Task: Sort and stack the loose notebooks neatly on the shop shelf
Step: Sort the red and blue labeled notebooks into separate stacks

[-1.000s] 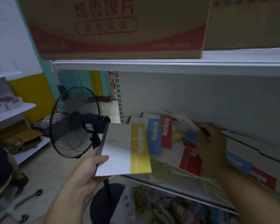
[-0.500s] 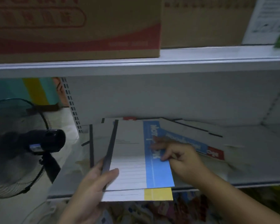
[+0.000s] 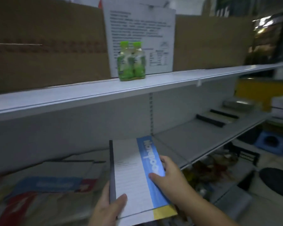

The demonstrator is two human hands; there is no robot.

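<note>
The left grip [image 3: 108, 207] pinches the spine corner, thumb on top. The right grip [image 3: 168, 175] clamps the far edge, thumb on the blue band. Half a second ago the right was only laying the blue notebook [image 3: 134, 173] on the yellow notebook [image 3: 163, 212]. Now both carry the pair as one, swung right, away from the pile [image 3: 52, 185] and toward bare shelf [image 3: 186, 141]. A neat stack probably starts there. The pair is held at the shelf's front and sits skewed, yellow peeking out below. The covers are thin and flat, with black spines.
</note>
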